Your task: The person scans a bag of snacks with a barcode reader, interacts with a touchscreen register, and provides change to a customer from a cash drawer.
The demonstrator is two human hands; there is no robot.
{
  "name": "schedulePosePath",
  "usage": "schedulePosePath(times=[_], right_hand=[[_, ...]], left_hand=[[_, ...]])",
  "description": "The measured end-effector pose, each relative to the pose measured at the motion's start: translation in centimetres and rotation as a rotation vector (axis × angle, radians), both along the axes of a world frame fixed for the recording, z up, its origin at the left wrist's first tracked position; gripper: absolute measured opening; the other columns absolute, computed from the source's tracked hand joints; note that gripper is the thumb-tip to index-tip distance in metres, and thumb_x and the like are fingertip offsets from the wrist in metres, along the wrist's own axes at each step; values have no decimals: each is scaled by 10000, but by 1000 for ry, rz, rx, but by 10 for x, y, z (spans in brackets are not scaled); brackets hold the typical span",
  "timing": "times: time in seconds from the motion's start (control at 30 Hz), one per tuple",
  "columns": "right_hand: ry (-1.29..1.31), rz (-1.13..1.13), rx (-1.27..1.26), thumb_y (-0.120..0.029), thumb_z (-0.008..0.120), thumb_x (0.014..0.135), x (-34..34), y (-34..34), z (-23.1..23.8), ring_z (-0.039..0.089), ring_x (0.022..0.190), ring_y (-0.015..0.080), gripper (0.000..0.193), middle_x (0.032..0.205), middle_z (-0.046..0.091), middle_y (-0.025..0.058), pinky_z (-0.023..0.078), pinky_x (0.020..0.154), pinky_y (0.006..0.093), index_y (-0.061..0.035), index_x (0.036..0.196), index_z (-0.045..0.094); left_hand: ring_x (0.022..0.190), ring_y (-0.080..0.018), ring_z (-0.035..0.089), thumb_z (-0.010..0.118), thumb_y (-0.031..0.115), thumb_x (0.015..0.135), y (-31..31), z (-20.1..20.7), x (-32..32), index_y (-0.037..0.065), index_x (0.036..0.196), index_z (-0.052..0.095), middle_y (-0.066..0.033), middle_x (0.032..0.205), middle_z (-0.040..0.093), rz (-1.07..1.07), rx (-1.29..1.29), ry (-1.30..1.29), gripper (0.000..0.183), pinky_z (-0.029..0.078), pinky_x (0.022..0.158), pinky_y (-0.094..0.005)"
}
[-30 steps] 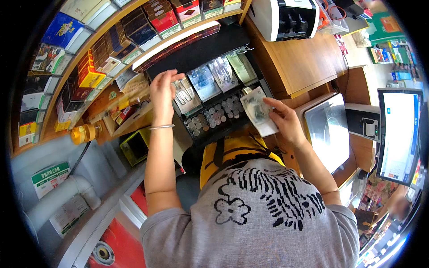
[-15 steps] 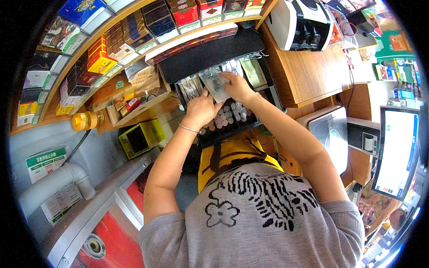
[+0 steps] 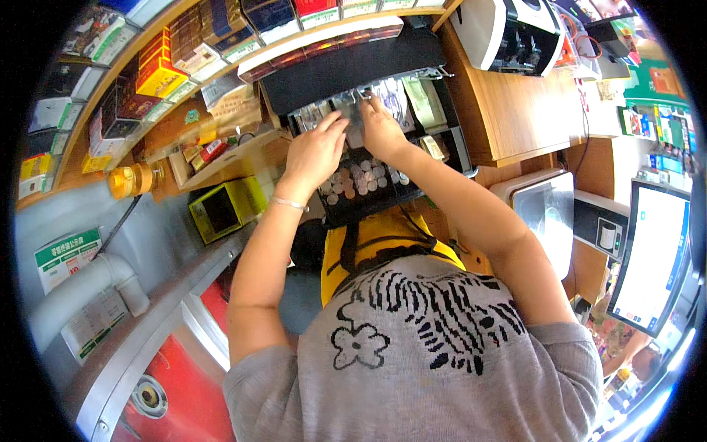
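Note:
A black cash drawer is pulled out in front of me. Its far compartments hold upright-lying stacks of banknotes, among them pale green banknotes on the right; loose coins fill the near compartments. My right hand reaches into a middle note compartment, fingers stretched down against greyish banknotes close to the note clips. Beside it on the left is my left hand, its fingers extended over the edge of that compartment, holding nothing visible. The tips of my right fingers are partly hidden.
Shelves of boxed packs curve overhead at the left. A wooden cabinet carries a white-and-black note-counting machine. A monitor stands right; a lime-green box and a yellow-lidded jar are left.
The greyish banknotes, held raised over the drawer before, now lie down in the middle compartment. My right hand moved farther into the drawer, and my left hand moved up and off the notes.

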State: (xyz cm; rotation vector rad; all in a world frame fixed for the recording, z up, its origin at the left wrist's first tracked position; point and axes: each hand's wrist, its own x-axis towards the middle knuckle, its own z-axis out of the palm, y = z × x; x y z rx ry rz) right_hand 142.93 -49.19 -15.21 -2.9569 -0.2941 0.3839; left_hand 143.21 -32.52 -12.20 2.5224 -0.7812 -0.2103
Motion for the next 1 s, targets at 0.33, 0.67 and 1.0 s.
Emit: schedulePosePath(times=[0.33, 0.67, 1.0], right_hand=[[-563, 170, 507, -4, 589, 761, -1, -14, 76, 540, 1111, 309, 384, 1244, 538, 163, 443, 908, 408, -36, 1144, 582], [-285, 265, 351, -146, 627, 827, -66, -52, 42, 500, 1189, 267, 309, 1220, 572, 111, 361, 1033, 421, -59, 1123, 603], [-526, 217, -98, -431, 402, 956, 3, -123, 64, 302, 1335, 311, 462, 1419, 384, 110, 249, 1101, 438, -166, 1331, 454]], left_hand=[[808, -292, 653, 454, 267, 927, -10, -18, 9, 148, 1163, 597, -99, 1304, 510, -236, 335, 18, 300, 539, 658, -418], [786, -289, 641, 573, 114, 851, 34, -1, -25, 51, 919, 650, -119, 989, 640, 12, -194, -135, 120, 518, 691, -372], [793, -320, 612, 592, 122, 843, 18, 5, -156, 3, 857, 630, -149, 865, 638, -154, -384, 445, 126, 492, 698, -379]])
